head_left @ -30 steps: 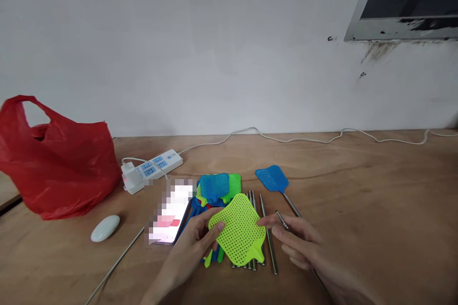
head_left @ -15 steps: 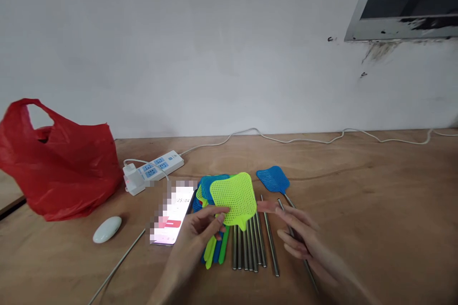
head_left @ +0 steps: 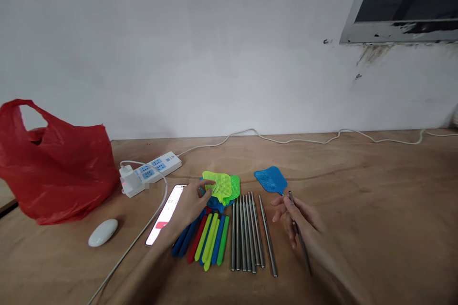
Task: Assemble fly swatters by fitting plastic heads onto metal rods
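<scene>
My left hand rests its fingertips on a yellow-green swatter head that lies on top of a pile of green and blue swatter heads. Coloured plastic handles fan out toward me below the pile. My right hand is closed round a thin metal rod. The rod's far end meets a blue swatter head lying flat on the wooden table. A row of several loose metal rods lies between my hands.
A phone with a lit screen lies left of the pile. A white power strip with cables, a red plastic bag and a white oval object are at the left. A loose rod lies near the front.
My left hand carried the yellow-green swatter head away from me and laid it on the pile. My right hand moved back with its rod toward the blue swatter head.
</scene>
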The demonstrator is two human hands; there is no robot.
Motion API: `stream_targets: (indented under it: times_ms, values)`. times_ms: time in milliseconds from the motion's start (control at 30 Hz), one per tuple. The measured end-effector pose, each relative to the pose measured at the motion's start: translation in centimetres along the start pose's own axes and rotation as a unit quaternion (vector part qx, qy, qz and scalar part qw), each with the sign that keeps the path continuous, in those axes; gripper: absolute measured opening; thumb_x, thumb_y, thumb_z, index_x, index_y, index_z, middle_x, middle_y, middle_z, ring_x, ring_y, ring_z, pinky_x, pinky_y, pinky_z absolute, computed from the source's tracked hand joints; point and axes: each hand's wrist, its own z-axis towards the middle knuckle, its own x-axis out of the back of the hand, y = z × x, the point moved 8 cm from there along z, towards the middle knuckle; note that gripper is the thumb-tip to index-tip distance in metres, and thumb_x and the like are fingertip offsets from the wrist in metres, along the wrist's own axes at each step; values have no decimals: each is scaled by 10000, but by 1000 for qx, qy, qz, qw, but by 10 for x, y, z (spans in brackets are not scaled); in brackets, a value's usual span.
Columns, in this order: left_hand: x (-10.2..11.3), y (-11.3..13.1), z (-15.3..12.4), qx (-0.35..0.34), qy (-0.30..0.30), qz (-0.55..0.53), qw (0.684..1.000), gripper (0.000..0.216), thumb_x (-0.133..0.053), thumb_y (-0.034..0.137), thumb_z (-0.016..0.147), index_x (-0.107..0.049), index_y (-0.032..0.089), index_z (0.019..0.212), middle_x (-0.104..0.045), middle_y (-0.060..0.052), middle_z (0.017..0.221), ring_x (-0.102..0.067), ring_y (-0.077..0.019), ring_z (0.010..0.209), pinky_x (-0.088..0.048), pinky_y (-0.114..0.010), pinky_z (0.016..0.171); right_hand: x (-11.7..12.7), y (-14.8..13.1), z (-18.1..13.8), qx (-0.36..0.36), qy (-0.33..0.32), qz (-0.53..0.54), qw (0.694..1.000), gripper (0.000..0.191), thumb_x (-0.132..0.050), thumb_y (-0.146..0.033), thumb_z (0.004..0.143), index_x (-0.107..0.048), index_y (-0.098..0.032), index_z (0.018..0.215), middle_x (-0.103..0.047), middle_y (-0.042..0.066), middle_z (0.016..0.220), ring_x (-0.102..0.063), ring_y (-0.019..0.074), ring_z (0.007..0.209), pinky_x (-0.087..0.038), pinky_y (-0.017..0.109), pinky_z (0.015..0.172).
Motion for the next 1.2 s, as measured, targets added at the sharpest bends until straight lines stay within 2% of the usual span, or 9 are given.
stream_targets:
  times_ms: [200, 300, 400, 500, 667, 800, 933, 1100, 1200]
  values:
    - [-4, 3, -6, -35, -10, 137, 990, 302, -540, 264, 859, -786, 251, 1035, -674, -57, 783, -630, -259, 737, -406, -306, 666, 1, 0, 1, -7, 3, 26, 1000, 538, -574, -685, 834, -675, -168, 943, -653, 34, 707, -518, 118, 430, -448, 255, 381]
    - [-7, 2, -6, -49, -14, 170, 984, 293, -533, 256, 897, -783, 256, 1050, -688, -68, 830, -648, -268, 764, -419, -312, 676, 6, 0, 1, 0, 10, 8, 1000, 541, -540, -687, 856, -682, -170, 927, -664, 50, 688, -595, 170, 547, -505, 302, 512]
    - [-8, 4, -6, -69, -12, 183, 981, 308, -503, 229, 924, -779, 246, 1060, -690, -76, 863, -658, -267, 781, -433, -315, 684, 16, -6, 1, 36, 44, -61, 996, 515, -505, -666, 890, -689, -186, 874, -680, 63, 702, -632, 208, 692, -494, 322, 643]
    - [-9, 9, -8, -96, -4, 184, 978, 312, -486, 220, 940, -776, 247, 1053, -683, -65, 870, -657, -243, 766, -441, -304, 685, 21, -8, 0, 52, 64, -117, 990, 504, -471, -659, 910, -663, -199, 841, -675, 53, 678, -594, 193, 628, -441, 309, 587]
    - [-5, 19, -15, -144, 22, 169, 975, 320, -451, 244, 962, -754, 236, 1065, -670, -57, 904, -653, -219, 751, -445, -296, 683, 17, -1, 2, 19, 52, -75, 996, 494, -433, -689, 905, -559, -215, 851, -639, 14, 595, -491, 139, 424, -352, 268, 421]
    - [-5, 29, -20, -182, 28, 145, 972, 323, -427, 257, 975, -738, 231, 1060, -678, -49, 909, -658, -202, 731, -455, -292, 668, 16, -1, 2, 17, 46, -52, 997, 518, -546, -688, 842, -532, -217, 1055, -648, -3, 644, -504, 135, 432, -377, 256, 403]
    - [-10, 42, -28, -228, 11, 118, 966, 317, -422, 239, 977, -731, 225, 1048, -687, -58, 927, -664, -221, 840, -478, -304, 710, 15, -4, 0, 29, 30, -42, 998, 709, -599, -665, 794, -443, -189, 1295, -656, 4, 684, -502, 140, 461, -415, 268, 416]
    - [-26, 61, -42, -302, -45, 105, 947, 239, -517, 285, 948, -718, 210, 1054, -675, -70, 933, -634, -237, 902, -508, -337, 766, 10, 0, 10, 26, 12, -92, 995, 914, -607, -528, 824, -137, -191, 1531, -597, -59, 573, -484, 157, 401, -338, 252, 376]
    - [-39, 65, -52, -345, -95, 138, 924, 229, -528, 294, 959, -698, 198, 1077, -670, -79, 977, -629, -249, 933, -512, -383, 825, 0, 6, 22, 57, -30, -196, 979, 788, -567, -443, 872, -200, -206, 1528, -449, -116, 493, -449, 154, 383, -330, 254, 410]
